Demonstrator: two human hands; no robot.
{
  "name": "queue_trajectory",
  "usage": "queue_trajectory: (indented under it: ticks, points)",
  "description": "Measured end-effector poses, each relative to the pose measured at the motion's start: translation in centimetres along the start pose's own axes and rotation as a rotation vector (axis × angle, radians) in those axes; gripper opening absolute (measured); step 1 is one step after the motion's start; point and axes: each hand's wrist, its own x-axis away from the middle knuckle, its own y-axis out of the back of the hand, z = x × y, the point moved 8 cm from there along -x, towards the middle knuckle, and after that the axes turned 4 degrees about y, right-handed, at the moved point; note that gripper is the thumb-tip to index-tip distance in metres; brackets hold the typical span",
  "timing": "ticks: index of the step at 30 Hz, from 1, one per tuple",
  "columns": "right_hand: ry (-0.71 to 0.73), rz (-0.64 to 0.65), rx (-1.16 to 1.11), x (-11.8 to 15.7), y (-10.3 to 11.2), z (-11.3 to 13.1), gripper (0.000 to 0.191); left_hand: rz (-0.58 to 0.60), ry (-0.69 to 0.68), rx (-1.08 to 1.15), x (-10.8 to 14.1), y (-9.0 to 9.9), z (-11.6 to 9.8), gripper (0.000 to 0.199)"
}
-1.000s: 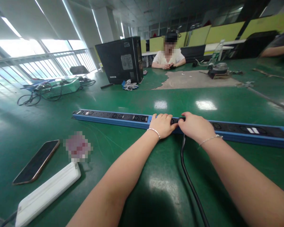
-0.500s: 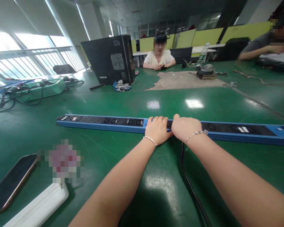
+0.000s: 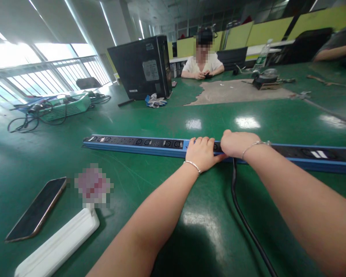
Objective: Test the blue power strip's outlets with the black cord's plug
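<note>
A long blue and black power strip [image 3: 138,148] with several sockets lies across the green table. My left hand [image 3: 202,153] is wrapped over its middle, fingers on the far side and thumb along the near edge. Right beside it, my right hand [image 3: 239,144] is closed in a fist above the sockets. A black power cord [image 3: 238,200] runs out from under that fist toward the table's near side. Its plug is hidden inside my right hand, so I cannot see how far it sits in a socket.
At left lie a phone [image 3: 37,209] and a white bar-shaped object [image 3: 59,242]. Farther back stand a green basket of cables [image 3: 70,109], a black computer case [image 3: 141,69] and gloves [image 3: 155,100]. A person [image 3: 202,63] sits opposite; another person's arm [image 3: 336,50] shows at right.
The view has shifted, so the whole scene sits farther right. Both hands keep the same hold on the power strip and the cord's end.
</note>
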Motion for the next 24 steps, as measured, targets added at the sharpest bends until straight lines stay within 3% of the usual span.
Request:
queue_trajectory:
  ticks: [6,13,20,24]
  points:
    - [-0.006,-0.105,-0.016,1.1,0.4,0.2,0.030,-0.026,0.000,-0.002,0.0,0.1,0.0,0.058]
    - [0.009,-0.050,-0.061,0.2,-0.1,-0.4,0.030,-0.006,0.013,-0.019,0.0,0.0,0.0,0.054]
    - [-0.195,-0.197,-0.275,1.6,-1.1,-2.9,0.046,0.005,0.029,-0.011,0.0,0.2,0.0,0.056]
    - [-0.216,-0.202,-0.285,2.3,-0.6,-2.6,0.042,0.037,0.039,-0.006,0.0,0.2,0.0,0.054]
